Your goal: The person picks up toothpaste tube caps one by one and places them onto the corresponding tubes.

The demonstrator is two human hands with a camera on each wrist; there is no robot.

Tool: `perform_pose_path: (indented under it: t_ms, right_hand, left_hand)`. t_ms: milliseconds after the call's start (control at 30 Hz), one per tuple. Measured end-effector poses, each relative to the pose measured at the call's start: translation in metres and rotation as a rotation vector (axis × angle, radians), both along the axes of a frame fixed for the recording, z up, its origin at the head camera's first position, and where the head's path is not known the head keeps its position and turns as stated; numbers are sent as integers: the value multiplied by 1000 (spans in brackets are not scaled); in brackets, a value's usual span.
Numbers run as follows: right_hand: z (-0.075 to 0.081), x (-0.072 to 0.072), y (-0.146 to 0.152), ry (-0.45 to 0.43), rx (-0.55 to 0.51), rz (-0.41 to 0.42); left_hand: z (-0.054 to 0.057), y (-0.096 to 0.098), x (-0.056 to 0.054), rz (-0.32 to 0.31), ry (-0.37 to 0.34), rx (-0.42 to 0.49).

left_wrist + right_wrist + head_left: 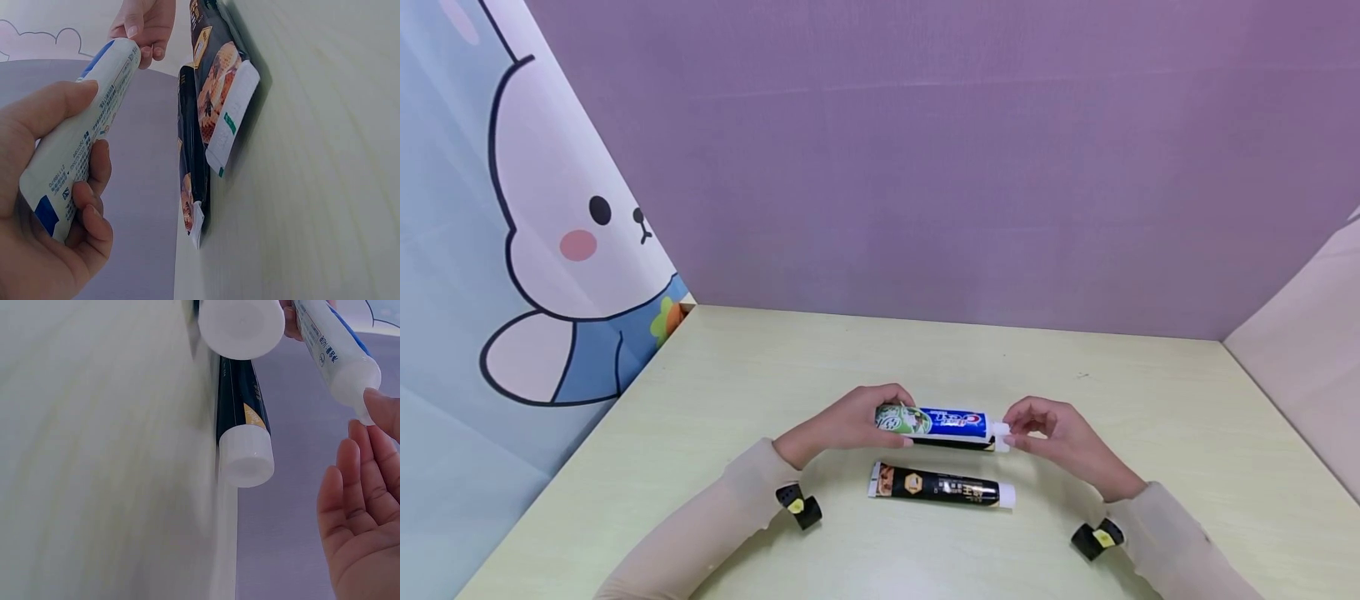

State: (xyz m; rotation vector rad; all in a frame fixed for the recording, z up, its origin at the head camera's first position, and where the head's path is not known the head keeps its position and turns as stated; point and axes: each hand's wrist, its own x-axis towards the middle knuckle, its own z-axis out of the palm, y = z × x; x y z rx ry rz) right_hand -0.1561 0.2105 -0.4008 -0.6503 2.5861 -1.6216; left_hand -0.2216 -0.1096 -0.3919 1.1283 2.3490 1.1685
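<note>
My left hand (859,421) grips a blue, white and green toothpaste tube (953,422) around its flat tail end, holding it above the table. In the left wrist view the white printed back of this toothpaste tube (87,122) shows, with the thumb on top and the fingers curled beneath. At the other end, my right hand (1058,433) pinches its narrow white tip (362,411) between thumb and fingers. Below the held tube lies a black toothpaste tube (240,394) with a white cap, mostly covered by it in the head view.
Another black toothpaste tube (942,487), honeycomb picture at its tail and white cap to the right, lies nearer the person on the pale table (775,358). A purple backdrop (955,183) rises behind the table, and a curtain with a cartoon rabbit (572,208) hangs at left.
</note>
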Motion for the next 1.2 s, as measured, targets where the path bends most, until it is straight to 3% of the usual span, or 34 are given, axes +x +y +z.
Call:
perform_pose_path:
  t_ms: [467, 1200]
  right_hand:
    - [1, -2, 0, -48, 45, -35]
    - [9, -5, 0, -104, 86, 8]
  left_hand:
    - [-1, 2, -3, 0, -8, -1]
    - [3, 5, -3, 10, -20, 23]
